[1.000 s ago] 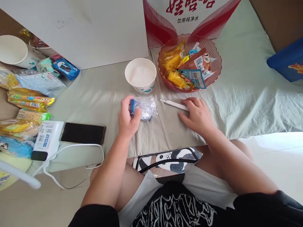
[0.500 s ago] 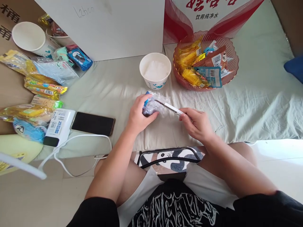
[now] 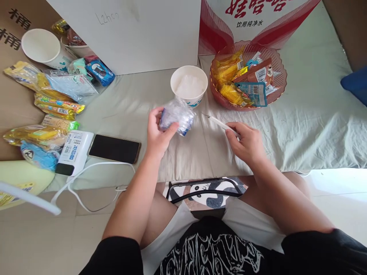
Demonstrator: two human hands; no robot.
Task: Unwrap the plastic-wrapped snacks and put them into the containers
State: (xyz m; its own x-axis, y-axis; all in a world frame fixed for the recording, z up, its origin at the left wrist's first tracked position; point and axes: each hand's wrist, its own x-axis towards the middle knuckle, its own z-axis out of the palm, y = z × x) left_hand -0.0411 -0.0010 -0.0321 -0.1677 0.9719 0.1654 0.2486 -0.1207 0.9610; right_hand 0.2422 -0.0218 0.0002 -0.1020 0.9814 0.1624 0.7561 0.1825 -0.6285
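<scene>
My left hand [image 3: 160,131] is closed on a crumpled packet [image 3: 177,116] of clear plastic film with blue showing at its edges. What is inside the packet I cannot make out. My right hand [image 3: 248,143] grips a slim white-handled knife [image 3: 219,122]; its thin dark tip points left, apart from the packet. Just behind the packet stands a white paper cup [image 3: 192,102] with whitish, clear-looking material inside. The packet hides part of the cup's front.
A pink ribbed bowl [image 3: 279,97] of wrapped snacks stands behind my right hand. White box [image 3: 143,38] and red-white box [image 3: 212,34] line the back. At left are a phone [image 3: 114,149], white power bank [image 3: 76,149] with cable, snack packets [image 3: 57,105] and another paper cup [image 3: 41,46].
My left hand has lifted and turned the packet, moving slightly left and toward the cup. The knife has drawn back to the right, and its tip has come away from the packet.
</scene>
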